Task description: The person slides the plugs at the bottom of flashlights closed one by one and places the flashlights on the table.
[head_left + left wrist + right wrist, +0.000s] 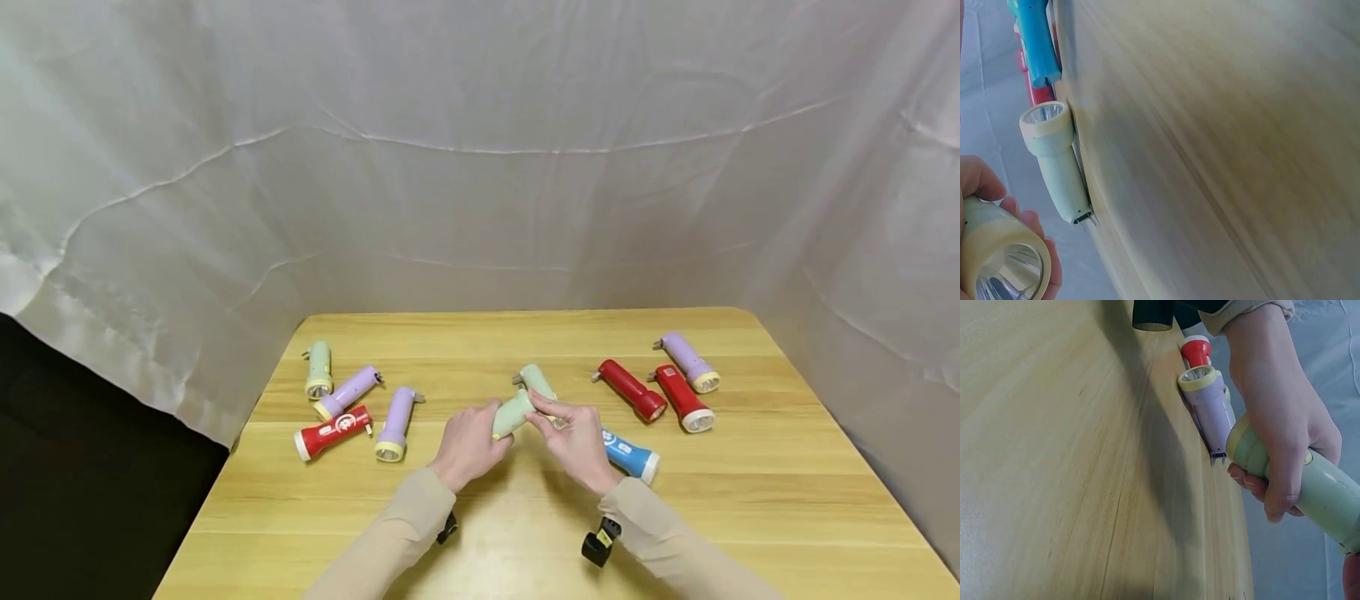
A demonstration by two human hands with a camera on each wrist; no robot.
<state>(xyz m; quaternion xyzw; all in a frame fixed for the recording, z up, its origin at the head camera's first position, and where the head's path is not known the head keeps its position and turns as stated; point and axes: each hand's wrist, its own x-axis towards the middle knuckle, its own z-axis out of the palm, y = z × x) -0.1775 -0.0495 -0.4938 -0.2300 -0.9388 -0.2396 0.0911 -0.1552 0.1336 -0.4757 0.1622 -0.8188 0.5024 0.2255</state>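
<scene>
A pale green flashlight (513, 414) with a cream head is held up over the table between both hands. My left hand (471, 443) wraps round its body near the head, as the right wrist view shows, with the thumb (1285, 487) along the side. At the tail end, my right hand (573, 437) pinches with thumb and fingers. The lens (1013, 275) faces the camera in the left wrist view. Behind the hands lies another pale green flashlight (537, 383), its plug prongs out. A blue flashlight (628, 455) lies beside the right hand, partly hidden by it.
On the left lie a green flashlight (318, 371), two purple ones, one of them nearer (397, 423), and a red one (333, 431). On the right are two red flashlights, one dark (632, 389), and a purple one (690, 361). A grey curtain (480, 208) hangs behind the table (787, 500).
</scene>
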